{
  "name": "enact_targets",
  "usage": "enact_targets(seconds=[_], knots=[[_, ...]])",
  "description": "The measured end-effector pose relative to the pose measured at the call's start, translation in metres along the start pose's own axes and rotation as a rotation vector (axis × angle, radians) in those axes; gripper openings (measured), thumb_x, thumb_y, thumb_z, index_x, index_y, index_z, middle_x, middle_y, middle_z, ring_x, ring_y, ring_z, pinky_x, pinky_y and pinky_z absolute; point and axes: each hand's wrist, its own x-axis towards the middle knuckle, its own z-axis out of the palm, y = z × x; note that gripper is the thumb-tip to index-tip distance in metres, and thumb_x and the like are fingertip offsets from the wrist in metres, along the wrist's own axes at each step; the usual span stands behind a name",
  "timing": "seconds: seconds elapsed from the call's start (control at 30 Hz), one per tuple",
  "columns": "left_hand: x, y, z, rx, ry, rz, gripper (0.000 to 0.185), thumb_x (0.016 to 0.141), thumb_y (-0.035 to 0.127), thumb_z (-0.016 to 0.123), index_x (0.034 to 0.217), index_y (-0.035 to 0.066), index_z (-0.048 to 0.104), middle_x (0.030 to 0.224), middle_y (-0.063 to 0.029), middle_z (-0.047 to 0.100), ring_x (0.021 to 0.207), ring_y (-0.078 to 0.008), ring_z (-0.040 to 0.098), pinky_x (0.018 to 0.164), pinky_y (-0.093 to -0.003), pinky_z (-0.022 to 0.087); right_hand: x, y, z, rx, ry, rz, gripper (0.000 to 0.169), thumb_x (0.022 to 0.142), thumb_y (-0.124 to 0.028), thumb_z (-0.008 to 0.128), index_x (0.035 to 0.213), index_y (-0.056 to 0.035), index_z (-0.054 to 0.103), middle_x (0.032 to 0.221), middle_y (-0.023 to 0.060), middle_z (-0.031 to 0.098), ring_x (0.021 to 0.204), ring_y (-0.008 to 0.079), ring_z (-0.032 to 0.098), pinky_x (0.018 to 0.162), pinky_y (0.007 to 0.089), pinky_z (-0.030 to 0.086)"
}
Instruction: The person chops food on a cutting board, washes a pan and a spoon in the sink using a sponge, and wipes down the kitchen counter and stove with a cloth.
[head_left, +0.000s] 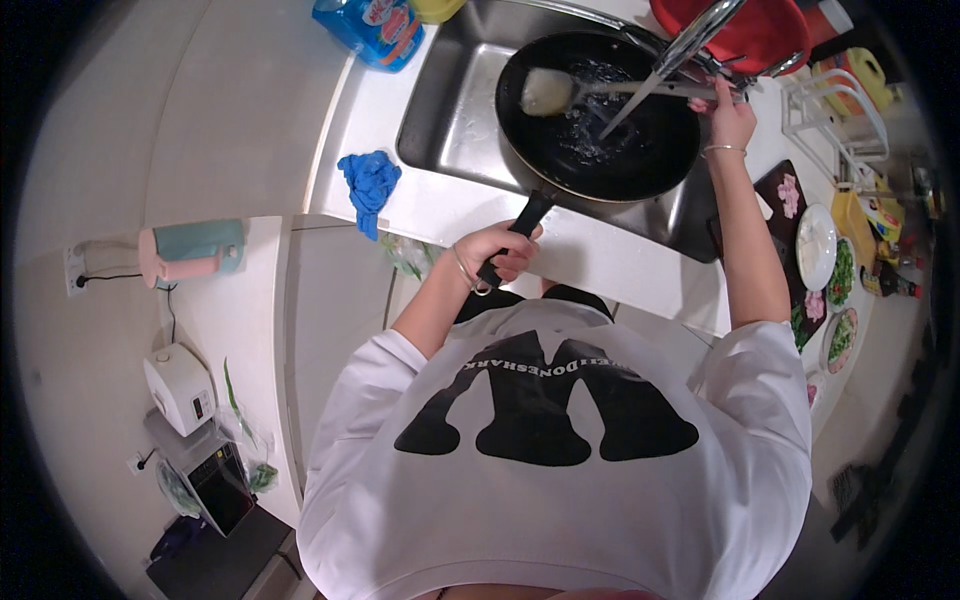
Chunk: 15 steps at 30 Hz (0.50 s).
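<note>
My left hand grips the black handle of a frying pan, which is held over a stainless steel sink. Water runs from the chrome faucet into the pan and ripples on its dark bottom. A spatula with a pale, broad head lies across the pan's inside. Its handle reaches right to my right hand, whose fingers are closed around the handle's end, partly hidden behind it.
A blue cloth lies left of the sink, below a blue detergent bottle. A red basin stands behind the faucet. At right are a white dish rack, a dark cutting board with meat, a white plate and plates of chopped greens.
</note>
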Motion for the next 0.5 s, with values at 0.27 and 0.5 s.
enact_targets(seconds=[0.27, 0.5], knots=[[0.001, 0.002, -0.001, -0.022, -0.001, -0.023, 0.014, 0.077, -0.004, 0.041, 0.080, 0.009, 0.039, 0.050, 0.0044, 0.038, 0.033, -0.0021, 0.033, 0.036, -0.0171, 0.030, 0.007, 0.001, 0.012, 0.055, -0.034, -0.050, 0.021, 0.082, -0.014, 0.053, 0.080, 0.0070, 0.056, 0.064, 0.0135, 0.058, 0.048, 0.0165, 0.057, 0.044, 0.0225, 0.047], [0.006, -0.001, -0.010, -0.052, -0.059, -0.016, 0.016, 0.076, -0.007, 0.040, 0.087, 0.006, 0.038, 0.052, 0.0034, 0.038, 0.032, -0.0026, 0.036, 0.032, -0.0155, 0.031, 0.003, 0.001, 0.012, 0.108, -0.079, -0.084, 0.023, 0.082, -0.016, 0.053, 0.079, 0.0065, 0.056, 0.063, 0.0130, 0.058, 0.046, 0.0161, 0.056, 0.042, 0.0249, 0.046]])
